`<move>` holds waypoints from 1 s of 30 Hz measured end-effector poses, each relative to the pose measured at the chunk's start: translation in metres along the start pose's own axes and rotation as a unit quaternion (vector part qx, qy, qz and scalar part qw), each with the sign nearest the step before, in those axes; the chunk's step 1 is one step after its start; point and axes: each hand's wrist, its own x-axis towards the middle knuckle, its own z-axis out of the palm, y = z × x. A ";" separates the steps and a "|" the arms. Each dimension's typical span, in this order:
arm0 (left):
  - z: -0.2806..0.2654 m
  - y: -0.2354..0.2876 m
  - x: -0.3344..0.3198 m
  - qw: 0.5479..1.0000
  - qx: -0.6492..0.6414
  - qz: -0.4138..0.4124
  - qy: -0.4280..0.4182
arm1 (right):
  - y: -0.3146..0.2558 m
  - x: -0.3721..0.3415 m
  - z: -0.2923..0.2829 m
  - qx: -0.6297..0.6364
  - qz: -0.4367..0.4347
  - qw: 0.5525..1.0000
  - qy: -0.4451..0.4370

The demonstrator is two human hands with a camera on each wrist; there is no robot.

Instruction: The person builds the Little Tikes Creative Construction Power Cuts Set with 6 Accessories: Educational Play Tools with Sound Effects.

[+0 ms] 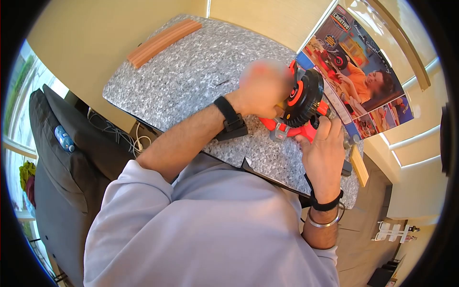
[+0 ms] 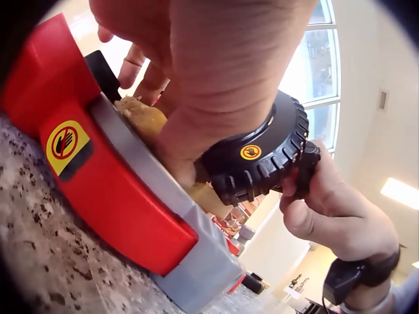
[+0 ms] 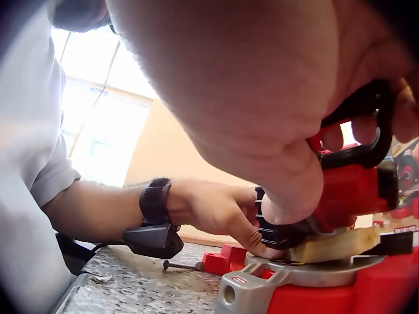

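A toy mitre saw (image 1: 300, 98) with a red and grey base and a round black blade stands on the speckled table. My right hand (image 1: 324, 153) grips its black handle (image 3: 383, 127), fingers curled through the loop in the right wrist view. My left hand (image 1: 263, 93) holds a short pale wooden piece (image 3: 337, 246) on the saw's grey round bed (image 3: 321, 271), its thumb beside the blade. In the left wrist view the wooden piece (image 2: 147, 119) shows between thumb and fingers, partly hidden, with the black blade (image 2: 258, 154) right next to the hand.
Reddish wooden strips (image 1: 165, 42) lie at the table's far left. A printed toy box (image 1: 354, 71) stands behind the saw on the right. Another wooden piece (image 1: 358, 165) lies at the right edge. A dark screw (image 3: 183, 265) lies near the saw base.
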 end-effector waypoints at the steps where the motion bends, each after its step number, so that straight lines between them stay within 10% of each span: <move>1: 0.000 -0.001 0.001 1.000 0.002 0.003 -0.002 | 0.000 0.001 0.000 0.001 0.003 1.000 0.001; 30: -0.025 0.010 0.000 0.990 -0.096 -0.021 -0.100 | 0.007 0.007 0.001 0.008 0.028 0.999 0.042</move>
